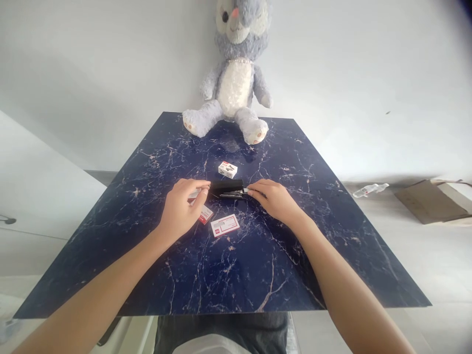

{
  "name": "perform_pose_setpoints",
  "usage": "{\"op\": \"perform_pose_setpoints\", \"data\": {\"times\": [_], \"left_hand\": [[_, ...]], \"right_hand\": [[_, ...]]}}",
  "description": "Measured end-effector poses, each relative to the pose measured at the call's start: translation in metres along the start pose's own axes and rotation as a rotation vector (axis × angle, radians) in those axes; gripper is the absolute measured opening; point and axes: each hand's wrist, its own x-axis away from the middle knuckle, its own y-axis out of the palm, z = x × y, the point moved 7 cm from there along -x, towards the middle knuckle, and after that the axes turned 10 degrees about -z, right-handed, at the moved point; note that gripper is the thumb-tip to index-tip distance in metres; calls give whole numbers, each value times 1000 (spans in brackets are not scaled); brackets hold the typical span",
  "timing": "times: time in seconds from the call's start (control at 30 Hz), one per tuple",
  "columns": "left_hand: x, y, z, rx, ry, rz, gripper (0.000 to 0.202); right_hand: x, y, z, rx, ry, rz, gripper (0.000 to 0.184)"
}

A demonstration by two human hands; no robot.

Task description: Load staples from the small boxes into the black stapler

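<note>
A black stapler (225, 187) lies crosswise on the dark blue marbled table, its metal inner rail showing along the near side. My right hand (275, 199) is closed at the stapler's right end, fingertips on a small pale piece that sticks out there. At the opposite end, my left hand (184, 204) pinches thumb against forefinger; what sits between them is too small to make out. Partly covered by that hand is a red and white box (205, 215). Nearer me lies a flat white card with red print (224, 225).
Beyond the stapler stands a small white box (227, 169) with a stapler pictured on it. A large grey plush toy (236, 83) sits at the table's far edge against the wall. On the floor to the right are a clear bottle (369, 190) and a cardboard box (429, 201).
</note>
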Motion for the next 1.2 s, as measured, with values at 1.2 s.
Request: {"op": "perform_pose_setpoints", "data": {"times": [1.2], "left_hand": [[-11,26,-43,-99,-47,-299,43]], "right_hand": [[5,-3,-12,99,145,37,26]]}}
